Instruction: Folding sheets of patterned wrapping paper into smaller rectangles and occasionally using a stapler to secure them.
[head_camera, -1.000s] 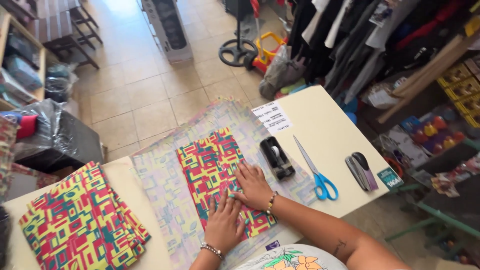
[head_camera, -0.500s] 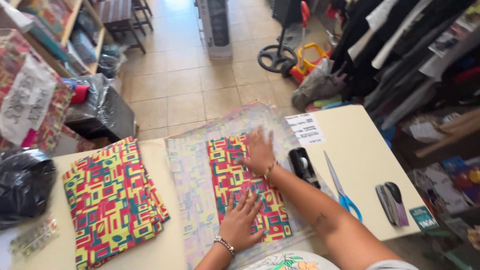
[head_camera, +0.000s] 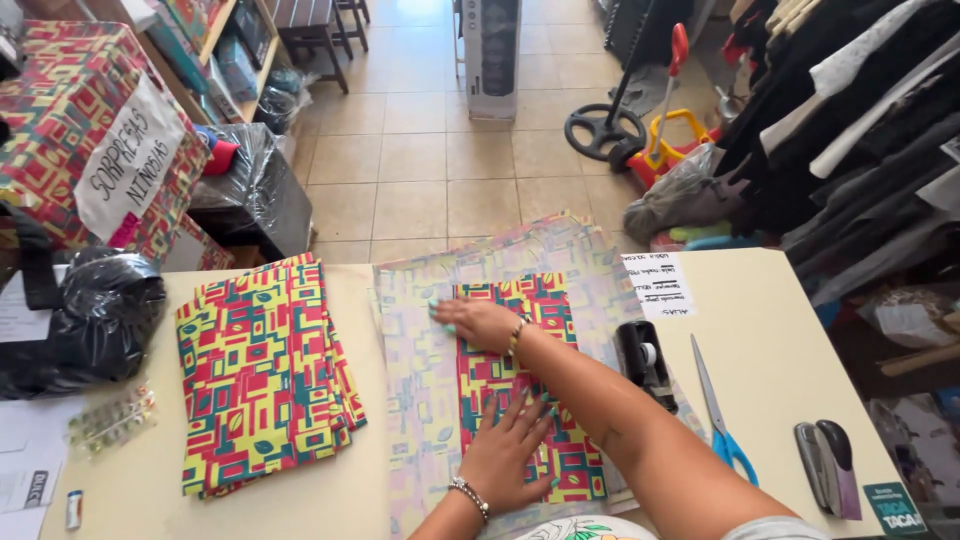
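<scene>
Patterned folded paper (head_camera: 520, 390), long axis toward the table's far edge: my right hand (head_camera: 478, 322) flat at its far-left corner, left hand (head_camera: 507, 455) flat near end.

Red, yellow and teal blocks on the folded sheet (head_camera: 520, 390) and stacked sheets (head_camera: 262, 372); pale pastel squares on the spread sheet (head_camera: 420, 400); blue-handled scissors (head_camera: 720, 415); cream table (head_camera: 790, 350); black tape dispenser (head_camera: 643, 362).

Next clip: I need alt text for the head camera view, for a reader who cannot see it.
Two bare hands press flat on a colourful patterned package lying on pale wrapping paper: the left hand near, the right hand at the far edge. On the cream table lie a stack of patterned sheets, a tape dispenser, blue-handled scissors and a stapler.
</scene>
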